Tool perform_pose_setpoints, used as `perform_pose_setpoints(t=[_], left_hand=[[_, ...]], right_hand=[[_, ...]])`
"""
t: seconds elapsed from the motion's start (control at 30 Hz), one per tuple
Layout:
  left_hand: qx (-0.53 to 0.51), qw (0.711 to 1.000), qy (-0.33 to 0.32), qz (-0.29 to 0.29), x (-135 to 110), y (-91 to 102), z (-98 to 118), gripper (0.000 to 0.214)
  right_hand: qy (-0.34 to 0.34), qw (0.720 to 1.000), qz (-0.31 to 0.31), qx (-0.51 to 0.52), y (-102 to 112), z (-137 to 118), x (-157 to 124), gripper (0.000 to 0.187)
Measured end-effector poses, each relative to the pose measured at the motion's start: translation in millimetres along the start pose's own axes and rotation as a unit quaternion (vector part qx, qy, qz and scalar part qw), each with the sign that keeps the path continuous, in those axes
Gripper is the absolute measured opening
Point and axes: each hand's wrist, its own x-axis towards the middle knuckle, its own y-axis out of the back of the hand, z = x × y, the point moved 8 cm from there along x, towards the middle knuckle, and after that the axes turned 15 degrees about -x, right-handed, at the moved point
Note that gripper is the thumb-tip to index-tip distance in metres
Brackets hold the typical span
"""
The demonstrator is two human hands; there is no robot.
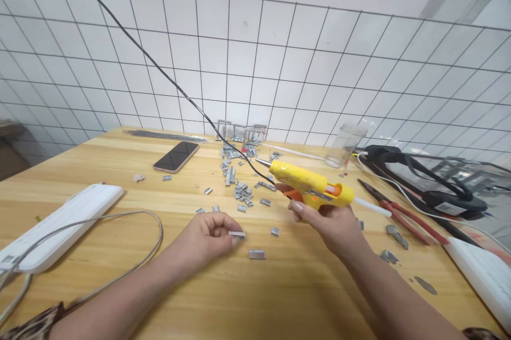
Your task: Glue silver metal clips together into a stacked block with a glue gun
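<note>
My right hand (pixel 319 215) is wrapped round a yellow hot glue gun (pixel 299 176), its metal nozzle pointing left and a pale glue stick (pixel 371 206) poking out of the back. Between the thumb and fingers of my left hand (pixel 213 233) is pinched a small grey metal piece (pixel 237 234), just above the tabletop. Close by on the wood lie a like metal piece (pixel 256 255) and a smaller one (pixel 274 231). Beyond them spreads a loose scatter of such grey pieces (pixel 242 192).
A phone (pixel 176 157) and a white power strip (pixel 67 223) with a grey cable lie left. Small frames (pixel 239 132) stand at the back. On the right are a clear plastic cup (pixel 345 144), red-handled pliers (pixel 411 217) and a black device (pixel 431 180). A black cord (pixel 175 84) crosses the view.
</note>
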Motion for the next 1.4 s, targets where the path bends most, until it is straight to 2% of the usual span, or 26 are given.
perform_pose_setpoints(t=[0.23, 0.37, 0.47, 0.63, 0.73, 0.93, 1.1, 1.23, 1.33, 1.4], left_hand=[[-0.120, 0.993, -0.008, 0.006, -0.9, -0.8, 1.8, 0.027], [-0.166, 0.986, -0.013, 0.021, -1.5, 1.7, 3.9, 0.026], [-0.156, 0.987, -0.039, 0.028, -1.3, 4.7, 9.5, 0.022], [-0.073, 0.993, -0.076, 0.059, -5.2, 9.0, 20.5, 0.023], [-0.024, 0.993, -0.100, 0.060, -8.7, 8.2, 27.8, 0.025], [0.045, 0.977, -0.200, 0.057, -18.7, 3.8, 49.1, 0.023], [0.063, 0.972, -0.214, 0.069, -20.7, 5.4, 52.7, 0.021], [0.076, 0.968, -0.233, 0.055, -20.2, 3.8, 55.3, 0.020], [0.111, 0.954, -0.273, 0.048, -22.7, 1.6, 59.3, 0.022], [0.136, 0.945, -0.293, 0.045, -24.8, 0.3, 60.0, 0.020]], right_hand=[[0.042, 0.999, 0.006, 0.017, -7.0, -18.5, 0.8, 0.027], [-0.015, 1.000, 0.010, -0.001, -14.0, -9.5, -6.5, 0.029], [-0.060, 0.998, 0.024, -0.009, -17.2, 1.5, -13.0, 0.030], [-0.048, 0.998, 0.022, -0.029, -23.6, 8.1, -15.6, 0.030], [-0.004, 0.999, 0.009, -0.039, -25.2, -1.8, -14.3, 0.030], [0.066, 0.992, -0.027, -0.102, -25.6, -19.9, -16.4, 0.025], [0.122, 0.981, -0.035, -0.144, -25.1, -24.3, -18.1, 0.019], [0.211, 0.958, -0.037, -0.188, -26.6, -36.7, -21.3, 0.021], [0.318, 0.927, -0.017, -0.196, -25.7, -53.1, -30.6, 0.025], [0.355, 0.913, 0.002, -0.202, -23.9, -59.3, -35.5, 0.024]])
